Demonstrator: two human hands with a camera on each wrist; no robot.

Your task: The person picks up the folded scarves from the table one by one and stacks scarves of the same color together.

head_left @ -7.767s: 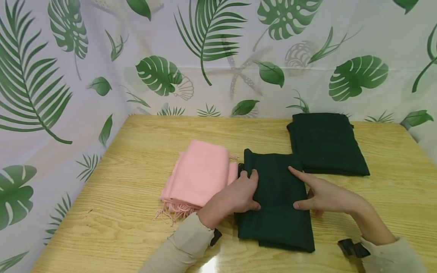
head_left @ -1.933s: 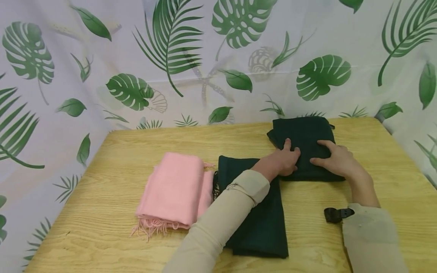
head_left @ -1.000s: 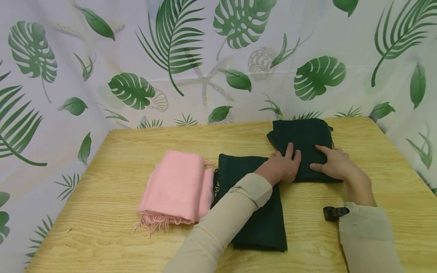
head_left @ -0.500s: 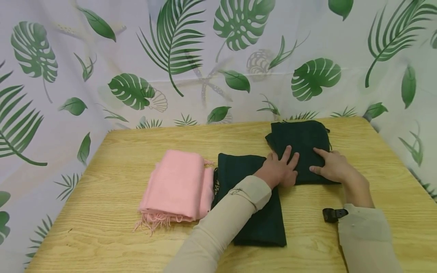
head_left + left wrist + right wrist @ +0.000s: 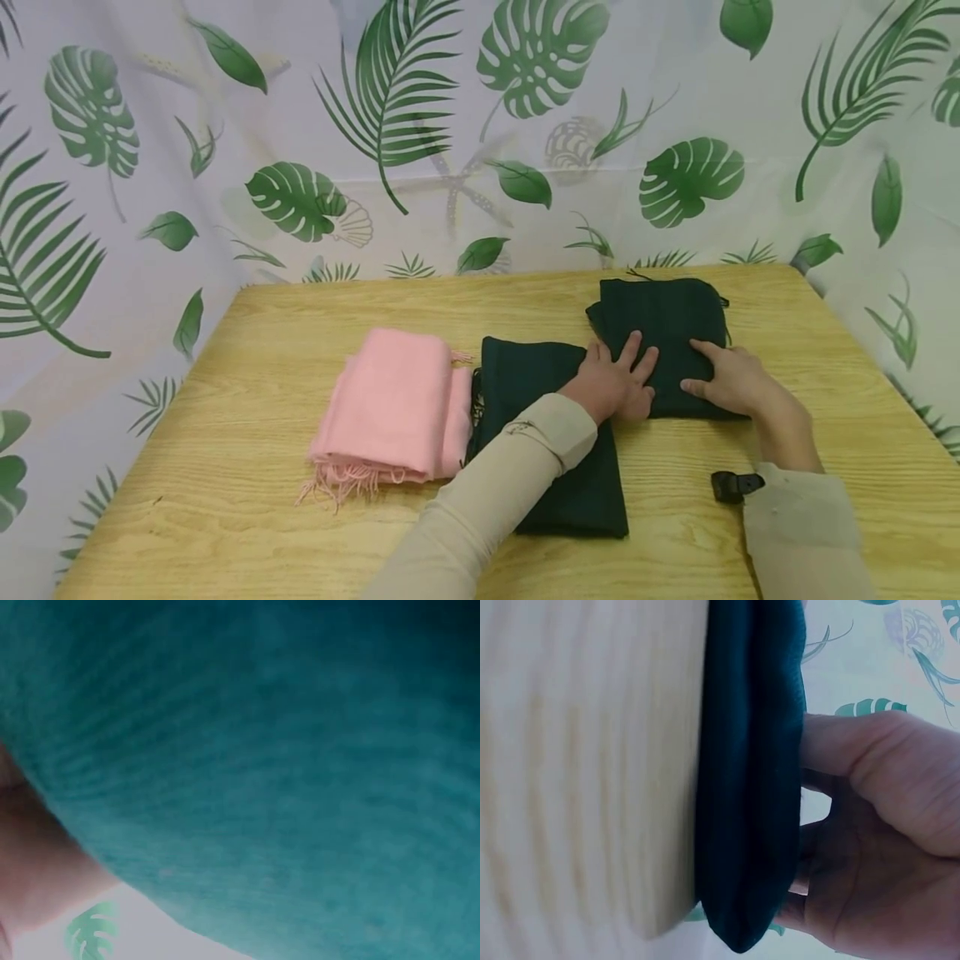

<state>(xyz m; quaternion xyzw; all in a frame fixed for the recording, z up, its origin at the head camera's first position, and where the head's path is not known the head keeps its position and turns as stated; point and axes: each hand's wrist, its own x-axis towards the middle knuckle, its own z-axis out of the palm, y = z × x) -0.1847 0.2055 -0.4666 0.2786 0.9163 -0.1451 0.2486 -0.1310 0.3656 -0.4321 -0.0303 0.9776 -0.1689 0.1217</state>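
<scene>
A folded dark green scarf (image 5: 660,308) lies at the back right of the table, with short dark fringe at its far corners. My left hand (image 5: 611,379) rests spread on its left side, reaching over the near dark green scarf (image 5: 581,492). On the far scarf's right side lies my right hand (image 5: 738,379), thumb and index finger on the top face. The right wrist view shows that scarf's folded edge in front of my right hand. In the left wrist view, close green cloth hides most of my left hand. A folded pink fringed scarf (image 5: 390,400) sits at left.
The light wooden table (image 5: 225,517) meets a leaf-printed cloth backdrop (image 5: 450,100) at its back and sides. The pink scarf lies right beside the near green one. A black wrist strap (image 5: 735,486) shows at my right cuff.
Earlier both hands were on the near green scarf; then they moved to the far one. Over the last two seconds the far scarf has slid slightly toward me with my hands on it.
</scene>
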